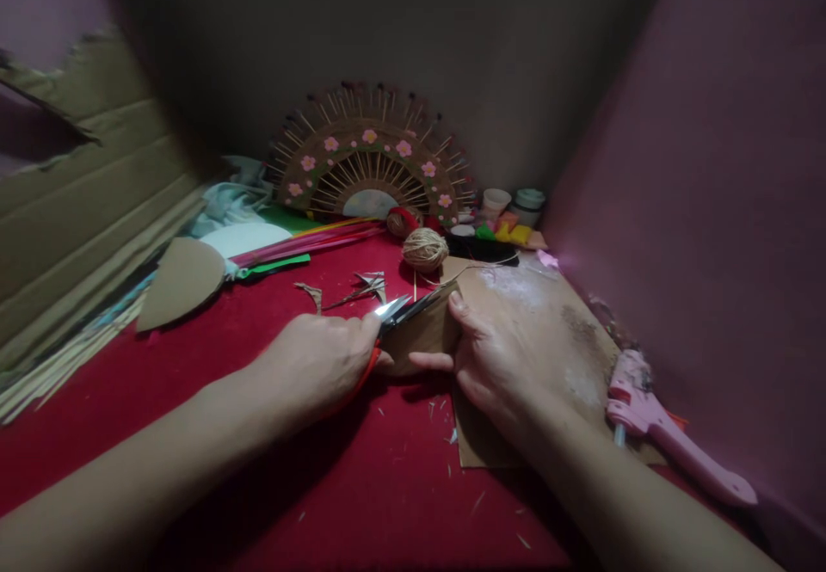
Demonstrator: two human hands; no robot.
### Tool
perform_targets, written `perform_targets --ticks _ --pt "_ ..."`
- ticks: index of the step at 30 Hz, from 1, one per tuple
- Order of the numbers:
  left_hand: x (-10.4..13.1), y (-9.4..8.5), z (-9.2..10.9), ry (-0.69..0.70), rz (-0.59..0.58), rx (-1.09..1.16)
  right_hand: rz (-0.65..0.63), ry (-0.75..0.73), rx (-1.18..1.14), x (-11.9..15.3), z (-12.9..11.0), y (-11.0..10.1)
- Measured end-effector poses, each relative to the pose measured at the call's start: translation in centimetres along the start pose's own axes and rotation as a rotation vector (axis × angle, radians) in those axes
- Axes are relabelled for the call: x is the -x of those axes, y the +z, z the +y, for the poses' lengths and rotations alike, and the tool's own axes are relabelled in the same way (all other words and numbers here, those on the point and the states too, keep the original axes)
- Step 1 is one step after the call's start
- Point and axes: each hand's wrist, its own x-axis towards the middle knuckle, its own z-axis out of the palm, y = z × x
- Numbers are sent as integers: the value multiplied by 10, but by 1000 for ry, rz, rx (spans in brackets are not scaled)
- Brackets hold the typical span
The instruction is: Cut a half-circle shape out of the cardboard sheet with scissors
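My left hand (329, 357) is closed round the red handles of a pair of scissors (395, 307), whose blades are parted at the edge of a brown cardboard piece (419, 337). That piece is gripped along its right side by my right hand (487, 357), thumb on top and one finger stretched beneath it. Part of the scissors' handles is hidden behind my left fingers. Curled cardboard offcuts (371, 286) lie just beyond the blades. A larger cardboard sheet (548, 322) lies flat under my right hand.
Behind stands a stick fan (367, 155) with pink flowers, beside a ball of twine (424, 249). A pink glue gun (664, 434) rests at right. Left are a half-round cardboard piece (184, 284) and thin sticks (83, 353) on the red tabletop (361, 486).
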Motion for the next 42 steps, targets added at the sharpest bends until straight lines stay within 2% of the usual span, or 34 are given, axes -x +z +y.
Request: perform_targets --ticks 15,22,28,42 --pt "1 5 -2 47 61 13 -86 5 42 2 3 -2" --pt "3 2 -3 35 15 48 -55 34 37 3 1 0" --pt "1 7 -6 42 6 89 -108 52 45 2 5 -1" --pt "3 10 -5 55 44 -15 -131 85 66 4 7 0"
